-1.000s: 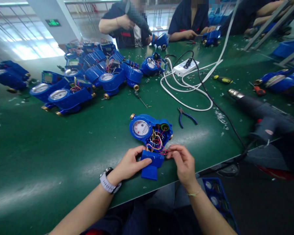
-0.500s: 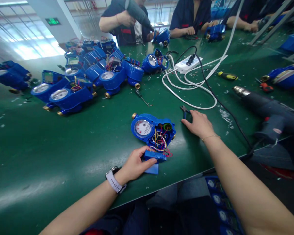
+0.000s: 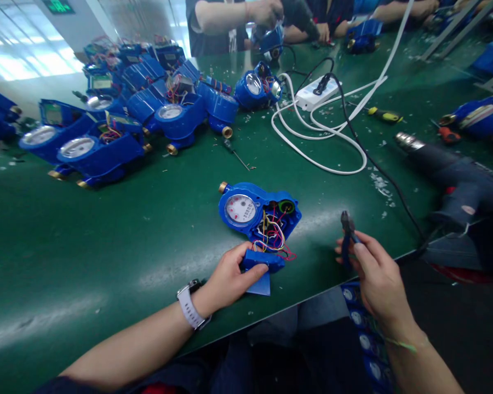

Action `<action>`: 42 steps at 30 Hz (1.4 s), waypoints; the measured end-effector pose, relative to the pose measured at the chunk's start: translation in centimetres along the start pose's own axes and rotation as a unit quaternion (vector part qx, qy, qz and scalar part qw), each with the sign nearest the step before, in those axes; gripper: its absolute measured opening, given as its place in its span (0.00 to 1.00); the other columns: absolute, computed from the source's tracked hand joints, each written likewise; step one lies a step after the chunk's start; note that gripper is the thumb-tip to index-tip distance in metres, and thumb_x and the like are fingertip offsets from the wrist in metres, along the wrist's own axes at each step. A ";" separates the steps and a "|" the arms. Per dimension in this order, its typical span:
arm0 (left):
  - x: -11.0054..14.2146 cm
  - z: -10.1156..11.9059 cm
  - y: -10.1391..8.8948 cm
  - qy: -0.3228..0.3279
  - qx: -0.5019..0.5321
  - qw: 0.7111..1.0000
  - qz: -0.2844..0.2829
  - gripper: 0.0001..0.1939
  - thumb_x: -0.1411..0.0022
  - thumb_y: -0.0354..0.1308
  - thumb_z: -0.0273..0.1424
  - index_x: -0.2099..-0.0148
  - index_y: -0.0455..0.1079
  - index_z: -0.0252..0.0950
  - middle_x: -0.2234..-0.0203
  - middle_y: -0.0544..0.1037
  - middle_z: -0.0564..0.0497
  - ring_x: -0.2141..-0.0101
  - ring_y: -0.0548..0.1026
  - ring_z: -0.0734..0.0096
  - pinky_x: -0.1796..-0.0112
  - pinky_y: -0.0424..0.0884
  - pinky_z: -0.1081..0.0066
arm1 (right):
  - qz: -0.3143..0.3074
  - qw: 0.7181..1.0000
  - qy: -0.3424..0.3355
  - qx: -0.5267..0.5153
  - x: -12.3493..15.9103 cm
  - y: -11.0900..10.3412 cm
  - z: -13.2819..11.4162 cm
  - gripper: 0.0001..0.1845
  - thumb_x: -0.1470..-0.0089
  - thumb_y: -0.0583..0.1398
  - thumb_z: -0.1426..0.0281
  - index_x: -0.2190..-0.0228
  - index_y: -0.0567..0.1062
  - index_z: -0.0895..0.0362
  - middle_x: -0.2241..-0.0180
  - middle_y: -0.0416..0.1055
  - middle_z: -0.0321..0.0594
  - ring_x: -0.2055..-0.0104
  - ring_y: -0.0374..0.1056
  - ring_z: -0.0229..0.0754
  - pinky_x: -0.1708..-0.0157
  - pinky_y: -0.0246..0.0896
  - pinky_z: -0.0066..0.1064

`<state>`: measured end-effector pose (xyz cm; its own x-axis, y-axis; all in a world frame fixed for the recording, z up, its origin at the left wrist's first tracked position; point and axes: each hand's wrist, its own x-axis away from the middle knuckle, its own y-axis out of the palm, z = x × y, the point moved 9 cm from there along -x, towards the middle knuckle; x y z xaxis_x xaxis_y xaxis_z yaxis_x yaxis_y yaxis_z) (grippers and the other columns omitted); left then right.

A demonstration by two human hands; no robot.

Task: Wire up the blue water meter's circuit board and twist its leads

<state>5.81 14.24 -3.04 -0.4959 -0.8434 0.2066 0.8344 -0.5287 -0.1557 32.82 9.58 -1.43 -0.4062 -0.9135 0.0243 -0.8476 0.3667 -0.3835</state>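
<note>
Lying on green table, blue meter is seen just past L hand, by which blue box is gripped at its left end. Pliers are clasped in R hand, w/ gap btwn them & meter. Thin wires are strung from meter twd box.

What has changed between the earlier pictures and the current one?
The right hand moved away from the red wires, took hold of the blue-handled cutting pliers and brought them nearer and to the right. The left hand still holds the blue casing part; the opened water meter stays in place.
</note>
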 end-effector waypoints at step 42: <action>0.3 0.9 -0.2 0.017 0.024 0.999 0.013 0.12 0.39 0.57 0.38 0.61 0.65 0.34 0.71 0.73 0.52 0.72 0.69 0.72 0.68 0.66 0.70 | -0.087 0.760 -0.449 0.461 9.2 8.9 -14.4 0.13 0.39 0.58 0.73 0.54 0.77 0.61 0.57 0.75 0.48 0.58 0.67 0.53 0.61 0.54 0.43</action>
<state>5.75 14.20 -2.11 -0.4810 -0.8601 0.1696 0.8575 -0.5019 -0.1131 16.58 6.98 8.66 0.4330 -0.8377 -0.3327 -0.0929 0.3257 -0.9409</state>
